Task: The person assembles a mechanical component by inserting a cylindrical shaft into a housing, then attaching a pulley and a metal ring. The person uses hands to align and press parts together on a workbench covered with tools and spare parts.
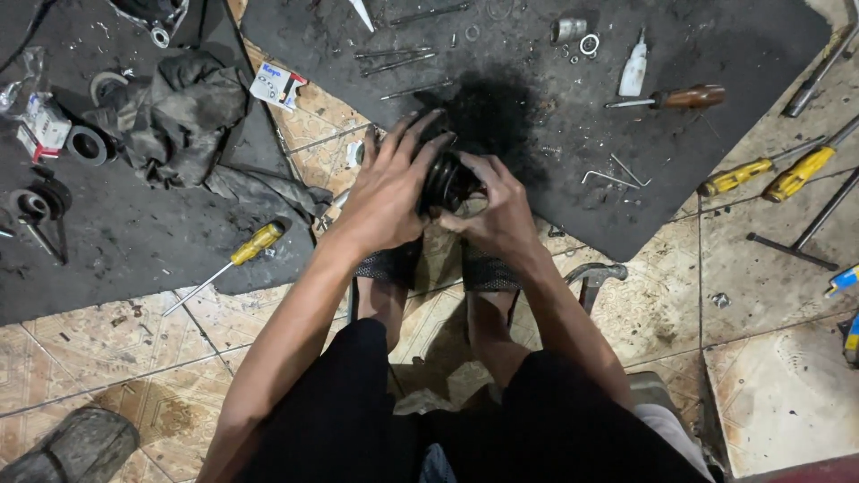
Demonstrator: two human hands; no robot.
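Observation:
Both my hands grip a black, greasy, round rubber part [447,179] held above the floor in front of my knees. My left hand [386,188] wraps over its left side with fingers spread across the top. My right hand [499,207] clasps its right side, fingers curled around it. Most of the part is hidden between my palms. Under my hands my two feet in dark mesh sandals [488,266] rest on the tiled floor.
Black rubber mats [573,215] lie on the tiled floor. A yellow-handled screwdriver [242,255] and dirty rags [179,116] lie left. A wooden-handled screwdriver [680,97], a white tube [633,67], hex keys [613,174], two yellow-handled tools [769,174] and a T-wrench [805,234] lie right.

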